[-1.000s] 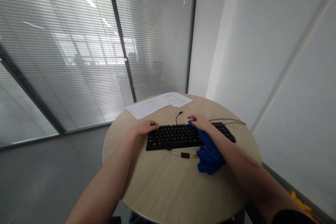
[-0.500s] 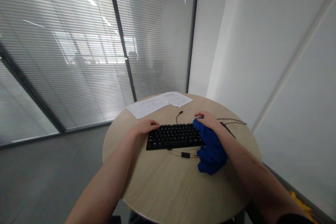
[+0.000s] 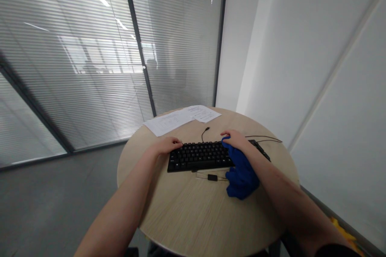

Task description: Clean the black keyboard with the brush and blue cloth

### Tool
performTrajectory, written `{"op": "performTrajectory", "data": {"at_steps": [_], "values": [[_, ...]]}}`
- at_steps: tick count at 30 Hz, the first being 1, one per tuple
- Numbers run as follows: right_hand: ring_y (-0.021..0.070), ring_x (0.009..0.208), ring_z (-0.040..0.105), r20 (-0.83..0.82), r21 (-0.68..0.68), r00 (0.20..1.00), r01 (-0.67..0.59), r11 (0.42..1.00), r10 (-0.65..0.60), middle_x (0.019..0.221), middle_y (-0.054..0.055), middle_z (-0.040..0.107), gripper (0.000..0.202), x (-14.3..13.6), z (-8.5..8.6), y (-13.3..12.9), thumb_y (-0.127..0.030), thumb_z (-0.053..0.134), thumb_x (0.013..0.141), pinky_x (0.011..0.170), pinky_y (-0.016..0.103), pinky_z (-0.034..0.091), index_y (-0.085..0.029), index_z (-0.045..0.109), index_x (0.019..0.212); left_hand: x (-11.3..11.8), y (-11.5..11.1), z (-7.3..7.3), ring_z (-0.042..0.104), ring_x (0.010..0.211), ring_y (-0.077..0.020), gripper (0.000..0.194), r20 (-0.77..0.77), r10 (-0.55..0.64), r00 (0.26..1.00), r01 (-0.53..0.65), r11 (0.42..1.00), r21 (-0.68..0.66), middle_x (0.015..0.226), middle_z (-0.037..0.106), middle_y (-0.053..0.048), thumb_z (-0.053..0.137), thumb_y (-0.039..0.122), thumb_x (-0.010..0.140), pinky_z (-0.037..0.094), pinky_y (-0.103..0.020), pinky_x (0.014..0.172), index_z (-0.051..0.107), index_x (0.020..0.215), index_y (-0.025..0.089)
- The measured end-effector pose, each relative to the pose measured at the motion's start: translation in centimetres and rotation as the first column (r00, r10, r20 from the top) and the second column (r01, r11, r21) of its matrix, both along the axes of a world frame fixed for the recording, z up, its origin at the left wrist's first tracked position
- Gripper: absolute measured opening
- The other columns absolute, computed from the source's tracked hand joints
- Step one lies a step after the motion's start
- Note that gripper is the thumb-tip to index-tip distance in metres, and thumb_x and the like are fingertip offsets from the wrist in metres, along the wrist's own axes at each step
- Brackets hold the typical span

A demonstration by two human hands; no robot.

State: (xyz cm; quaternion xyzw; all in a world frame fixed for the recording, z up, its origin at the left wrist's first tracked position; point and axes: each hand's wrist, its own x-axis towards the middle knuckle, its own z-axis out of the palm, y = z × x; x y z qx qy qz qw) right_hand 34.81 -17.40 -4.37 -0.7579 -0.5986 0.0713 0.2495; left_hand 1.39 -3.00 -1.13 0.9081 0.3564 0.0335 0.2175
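Note:
A black keyboard (image 3: 199,156) lies on the round wooden table, its keys facing up. My left hand (image 3: 169,145) is closed on the keyboard's far left corner, the fingers curled at its edge. Over the right part of the keys, my right hand (image 3: 236,139) grips a blue cloth (image 3: 242,174). The cloth hangs down across the keyboard and spreads onto the table, hiding some keys. My right forearm passes over the keyboard's right end. Near the front edge lies a thin cable with a black tag (image 3: 212,177), partly under the cloth.
White printed papers (image 3: 171,121) rest at the back of the table (image 3: 193,217). A short cable with a black plug (image 3: 207,128) sticks out behind the keyboard. Another thin black cable (image 3: 267,140) curves at the right. Glass panels with blinds and a white wall stand beyond.
My right hand has shifted slightly left along the keyboard's far edge with the cloth, uncovering a bit more of the right-end keys. My left hand stays on the corner.

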Motion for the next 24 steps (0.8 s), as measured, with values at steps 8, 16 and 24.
{"op": "performTrajectory", "data": {"at_steps": [8, 16, 24], "values": [[0.0233, 0.103, 0.063, 0.047, -0.011, 0.999, 0.017, 1.000, -0.017, 0.111, 0.007, 0.072, 0.038, -0.14, 0.03, 0.04, -0.022, 0.068, 0.078, 0.093, 0.034, 0.046, -0.023, 0.071, 0.116, 0.08, 0.07, -0.09, 0.066, 0.095, -0.0254, 0.049, 0.018, 0.012, 1.000, -0.011, 1.000, -0.029, 0.100, 0.075, -0.006, 0.050, 0.057, 0.079, 0.048, -0.031, 0.084, 0.073, 0.099, 0.019], [0.0234, 0.102, 0.064, 0.047, -0.042, 0.999, 0.014, 0.999, -0.012, 0.111, 0.007, 0.072, 0.040, -0.12, 0.16, -0.11, -0.021, 0.069, 0.076, 0.092, 0.033, 0.047, -0.024, 0.072, 0.115, 0.00, 0.30, -0.18, 0.065, 0.096, -0.0249, 0.052, 0.014, 0.000, 1.000, 0.001, 1.000, -0.028, 0.102, 0.075, -0.006, 0.050, 0.060, 0.079, 0.047, -0.031, 0.085, 0.073, 0.101, 0.019], [0.0244, 0.110, 0.062, 0.076, -0.011, 0.996, 0.050, 0.999, -0.049, 0.119, 0.007, 0.070, 0.034, -0.16, -0.51, 0.53, -0.025, 0.065, 0.080, 0.097, 0.036, 0.046, -0.023, 0.072, 0.114, 0.10, 0.64, -0.52, 0.065, 0.095, -0.0247, 0.051, 0.015, 0.001, 1.000, 0.000, 1.000, -0.023, 0.102, 0.075, -0.006, 0.049, 0.059, 0.078, 0.047, -0.031, 0.083, 0.073, 0.100, 0.019]]}}
